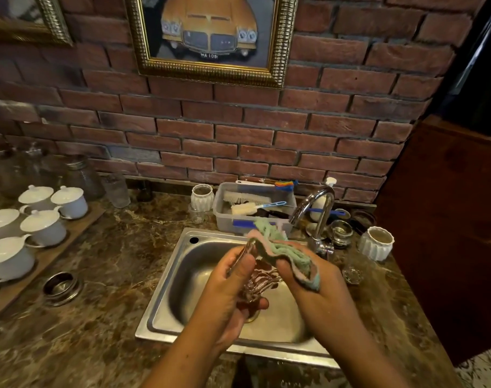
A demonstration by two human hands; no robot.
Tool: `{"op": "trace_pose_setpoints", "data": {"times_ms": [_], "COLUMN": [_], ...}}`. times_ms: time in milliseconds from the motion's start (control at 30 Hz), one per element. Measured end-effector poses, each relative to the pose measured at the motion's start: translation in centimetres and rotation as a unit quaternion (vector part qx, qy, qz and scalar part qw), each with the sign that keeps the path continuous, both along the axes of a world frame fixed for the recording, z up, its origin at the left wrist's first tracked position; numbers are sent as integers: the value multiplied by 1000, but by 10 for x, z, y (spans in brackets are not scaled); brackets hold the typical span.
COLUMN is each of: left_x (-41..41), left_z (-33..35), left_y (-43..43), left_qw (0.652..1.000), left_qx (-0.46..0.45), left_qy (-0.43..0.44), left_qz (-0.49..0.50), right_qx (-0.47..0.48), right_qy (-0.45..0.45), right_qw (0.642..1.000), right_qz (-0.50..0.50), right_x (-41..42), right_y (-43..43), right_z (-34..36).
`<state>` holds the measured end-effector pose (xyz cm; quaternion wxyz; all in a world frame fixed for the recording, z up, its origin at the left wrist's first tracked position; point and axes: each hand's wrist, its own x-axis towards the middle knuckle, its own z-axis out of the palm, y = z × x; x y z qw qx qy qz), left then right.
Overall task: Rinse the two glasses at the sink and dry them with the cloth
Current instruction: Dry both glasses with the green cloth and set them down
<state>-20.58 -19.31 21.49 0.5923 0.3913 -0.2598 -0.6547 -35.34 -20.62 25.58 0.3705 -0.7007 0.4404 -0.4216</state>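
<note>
Over the steel sink (165, 278), my left hand (233, 292) grips a clear ribbed glass (259, 281), tilted with its rim toward the tap. My right hand (320, 281) holds a pink and green cloth (280, 247) draped over its fingers, and the cloth touches the glass's upper edge. A small clear glass (197, 215) stands on the counter behind the sink, left of the plastic tub. The chrome tap (314, 208) curves over the sink's back right corner; no water shows.
A plastic tub (224, 211) with brushes stands behind the sink. White ribbed jars (376, 243) (201, 196) sit on the marble counter. Lidded white cups (42, 225) fill a wooden tray at the left, near a metal ring (61, 287). A dark cabinet (448, 219) closes the right side.
</note>
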Motion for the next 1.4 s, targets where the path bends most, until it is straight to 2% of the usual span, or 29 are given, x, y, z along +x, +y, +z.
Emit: {"op": "trace_pose_setpoints", "data": {"times_ms": [167,400,567,700,733,800,900,1033,1167,1267,1333,1400], "left_x": [0,3,2,10,10,7,-6,-16,-11,-21,-28,-30], "left_z": [9,22,13,6,5,8,20,40,48,44,40,35], "left_y": [-1,-4,-6,-12,-13,-12,-7,-2,-4,-6,-6,-5], "left_qw": [998,980,912,820,813,848,917,986,988,990,989,977], "left_qx": [30,-40,-178,-296,-305,-281,-203,-12,88,99,68,-28], "left_qy": [-36,-171,-355,-481,-488,-443,-336,-165,-110,-103,-121,-187], "left_qz": [31,89,103,91,84,75,70,-1,-66,-6,51,99], "right_qx": [15,138,233,293,299,273,183,60,-55,-117,-85,36], "right_qy": [86,22,-102,-245,-263,-255,-179,-27,121,171,165,73], "right_qw": [994,981,955,915,910,922,962,992,987,974,977,991], "right_qz": [64,137,154,131,121,101,92,104,93,96,103,103], "right_x": [-2,0,-7,-5,-4,-3,-9,-26,-31,-28,-26,-22], "right_y": [-1,-3,-6,1,3,4,5,4,6,6,5,8], "right_z": [1,2,-2,-16,-19,-24,-21,-11,-9,-10,-8,-4]}}
